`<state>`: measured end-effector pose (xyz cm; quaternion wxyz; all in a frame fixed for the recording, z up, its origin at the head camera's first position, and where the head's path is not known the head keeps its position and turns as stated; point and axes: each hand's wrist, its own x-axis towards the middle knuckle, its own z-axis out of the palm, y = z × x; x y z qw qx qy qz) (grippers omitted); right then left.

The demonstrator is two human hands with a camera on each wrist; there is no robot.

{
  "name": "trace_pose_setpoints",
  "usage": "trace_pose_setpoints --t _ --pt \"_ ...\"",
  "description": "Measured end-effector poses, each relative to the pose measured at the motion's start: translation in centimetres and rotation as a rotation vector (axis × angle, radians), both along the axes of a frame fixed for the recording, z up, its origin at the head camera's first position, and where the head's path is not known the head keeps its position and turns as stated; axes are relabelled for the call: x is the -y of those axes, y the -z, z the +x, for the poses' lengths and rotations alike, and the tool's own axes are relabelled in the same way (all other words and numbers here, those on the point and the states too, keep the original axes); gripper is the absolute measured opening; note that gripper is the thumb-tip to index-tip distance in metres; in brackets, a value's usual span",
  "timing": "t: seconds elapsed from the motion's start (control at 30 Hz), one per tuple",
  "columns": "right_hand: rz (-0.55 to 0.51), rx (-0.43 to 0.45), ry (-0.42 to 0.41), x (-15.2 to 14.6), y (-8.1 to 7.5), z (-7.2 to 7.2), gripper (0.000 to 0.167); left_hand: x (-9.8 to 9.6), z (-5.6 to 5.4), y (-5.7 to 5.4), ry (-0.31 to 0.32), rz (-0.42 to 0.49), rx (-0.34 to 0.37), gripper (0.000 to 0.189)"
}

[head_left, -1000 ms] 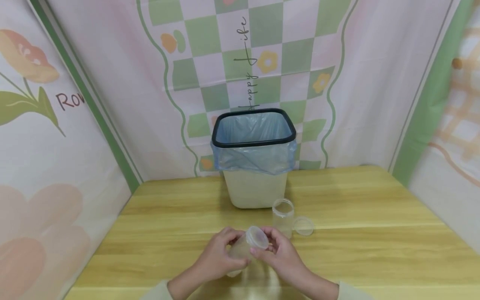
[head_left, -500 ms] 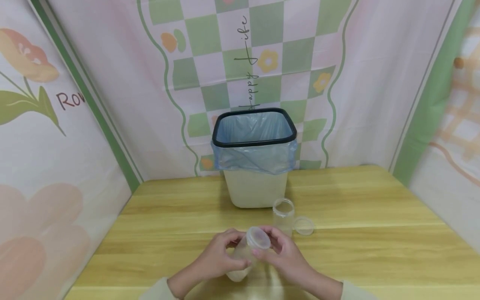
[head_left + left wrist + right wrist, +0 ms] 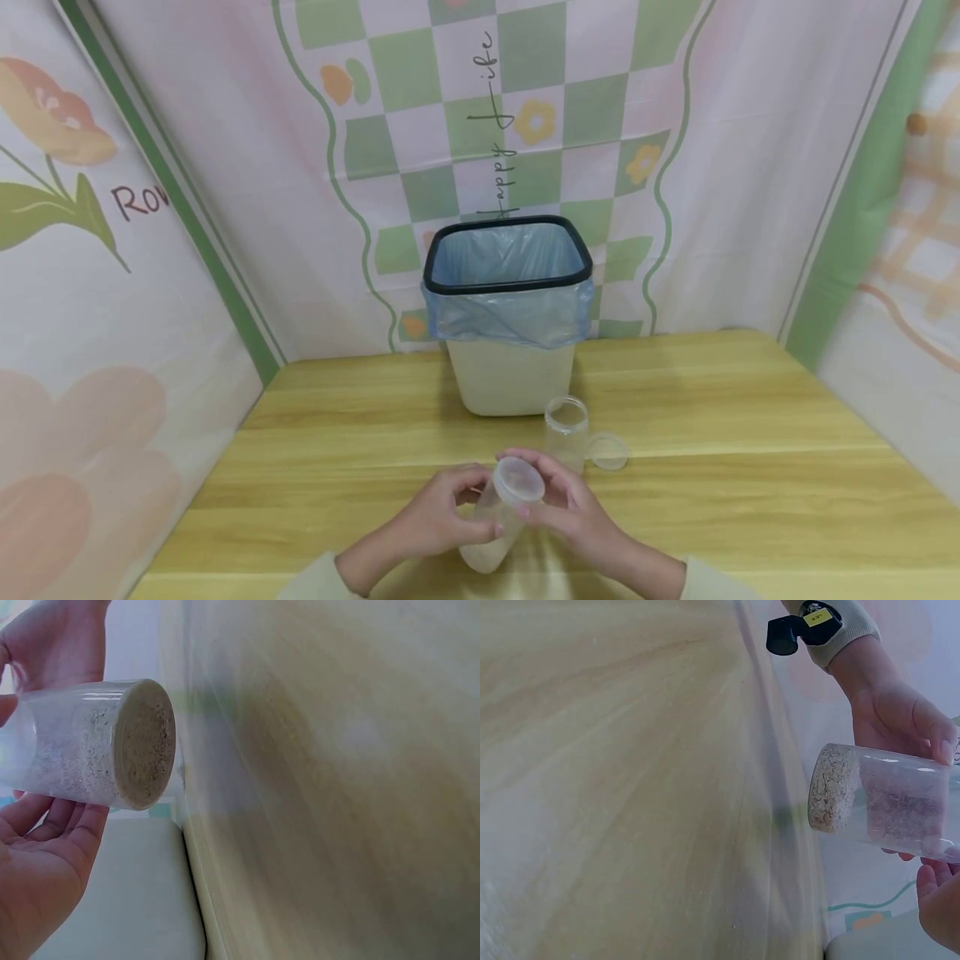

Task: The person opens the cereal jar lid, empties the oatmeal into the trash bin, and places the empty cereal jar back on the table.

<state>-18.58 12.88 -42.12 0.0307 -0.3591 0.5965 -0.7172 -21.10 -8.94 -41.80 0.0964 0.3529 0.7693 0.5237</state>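
A clear plastic jar with a translucent lid on its mouth is held tilted above the table. Pale flaky bits fill its bottom part. My left hand grips the jar's body, thumb on the near side. At the top, my right hand holds the lid's edge between thumb and fingers. In the left wrist view, the jar's base faces the camera. Behind my right hand stands a second, open clear jar, partly hidden, and beside it lies a loose translucent lid.
A pale bin with a black rim and a blue liner bag stands at the back middle of the wooden table. Patterned cloths hang behind the table and on both sides.
Both hands have moved the jar slightly to the right and towards me. Fingers of my right hand have shifted round the lid. Bin, second jar and loose lid have stayed put.
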Motion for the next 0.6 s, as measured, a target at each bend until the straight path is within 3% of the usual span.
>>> trace_pose_setpoints --t 0.13,0.23,0.33,0.47,0.6 --pt "-0.022 -0.020 -0.035 -0.1 -0.1 0.0 0.055 -0.1 0.2 -0.2 -0.037 -0.006 0.001 0.044" --pt "-0.015 -0.024 0.017 -0.1 -0.2 0.1 0.060 -0.2 0.3 -0.4 -0.089 0.007 -0.020 0.045" --pt "0.018 0.011 0.166 0.2 -0.5 0.4 0.063 -0.4 0.6 -0.5 -0.154 0.014 -0.082 0.046" --pt "0.048 0.133 0.384 0.9 -1.0 1.1 0.062 -0.9 0.9 -0.4 -0.245 -0.009 -0.204 0.048" --pt "0.021 0.220 0.498 1.7 -1.5 1.6 0.059 -1.4 1.2 -0.4 -0.308 -0.026 -0.311 0.050"
